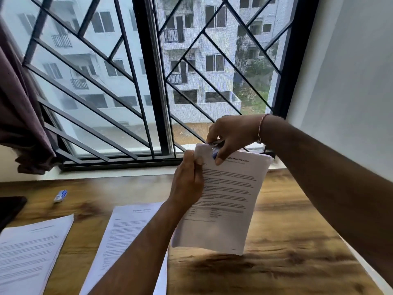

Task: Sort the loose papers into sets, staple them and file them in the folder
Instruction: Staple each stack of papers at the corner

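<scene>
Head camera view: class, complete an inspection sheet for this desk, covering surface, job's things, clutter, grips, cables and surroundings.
Surface: wooden table, set against a window sill.
Job's things: held paper set raised above the table; stapler at its top left corner; left pile and middle pile of papers lying flat.
Clutter: small blue-and-white box; dark object at the left edge, unidentifiable.
Grips: left hand holds the set's left edge; right hand pinches the stapler.
Cables: nothing seen.
Surroundings: barred window, curtain, white wall.
</scene>
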